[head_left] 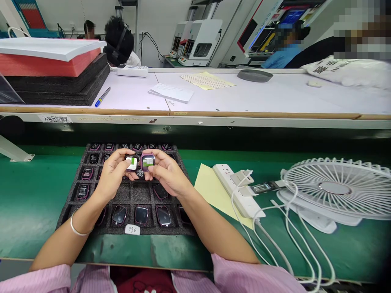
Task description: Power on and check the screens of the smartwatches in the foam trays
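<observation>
Finely striped pink sleeves (253, 276), slim pale bangle (72, 226) on the left forearm (88, 209), dark red cloth (140, 280) in front

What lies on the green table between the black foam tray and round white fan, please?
In the head view: a yellow paper sheet, a white power strip and white cables.

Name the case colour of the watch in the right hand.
Purple, on the watch in the right hand; seen in the head view.

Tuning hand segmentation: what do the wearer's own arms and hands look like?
The left hand and right hand are gloveless. A slim, silvery bangle circles the left forearm. Pink, finely striped sleeves end near the elbows. No cables or markings visible on either arm.
</observation>
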`<state>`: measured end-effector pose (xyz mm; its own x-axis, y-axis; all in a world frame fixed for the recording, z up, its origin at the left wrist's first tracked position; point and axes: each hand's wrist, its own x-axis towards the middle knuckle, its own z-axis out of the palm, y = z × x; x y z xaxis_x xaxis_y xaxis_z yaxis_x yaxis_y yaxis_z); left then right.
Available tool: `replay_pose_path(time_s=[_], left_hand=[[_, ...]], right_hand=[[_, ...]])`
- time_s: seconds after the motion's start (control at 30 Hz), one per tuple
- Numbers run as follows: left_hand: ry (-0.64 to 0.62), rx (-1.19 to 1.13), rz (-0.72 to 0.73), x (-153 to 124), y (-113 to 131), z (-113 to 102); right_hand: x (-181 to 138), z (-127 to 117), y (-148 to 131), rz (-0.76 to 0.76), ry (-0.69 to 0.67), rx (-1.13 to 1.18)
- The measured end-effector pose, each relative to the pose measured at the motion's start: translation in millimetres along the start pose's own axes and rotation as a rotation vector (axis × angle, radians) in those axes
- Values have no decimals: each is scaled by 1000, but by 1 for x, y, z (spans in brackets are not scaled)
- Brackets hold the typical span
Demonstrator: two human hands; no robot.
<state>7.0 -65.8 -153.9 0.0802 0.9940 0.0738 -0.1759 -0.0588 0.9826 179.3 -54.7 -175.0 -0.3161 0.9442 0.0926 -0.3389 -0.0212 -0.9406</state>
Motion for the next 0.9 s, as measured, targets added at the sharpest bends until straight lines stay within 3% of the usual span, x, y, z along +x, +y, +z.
replay_pose_path(time_s=[0.9], left_hand=[[5,114,80,2,-7,-1]], right_hand=[[1,1,2,55,12,86]])
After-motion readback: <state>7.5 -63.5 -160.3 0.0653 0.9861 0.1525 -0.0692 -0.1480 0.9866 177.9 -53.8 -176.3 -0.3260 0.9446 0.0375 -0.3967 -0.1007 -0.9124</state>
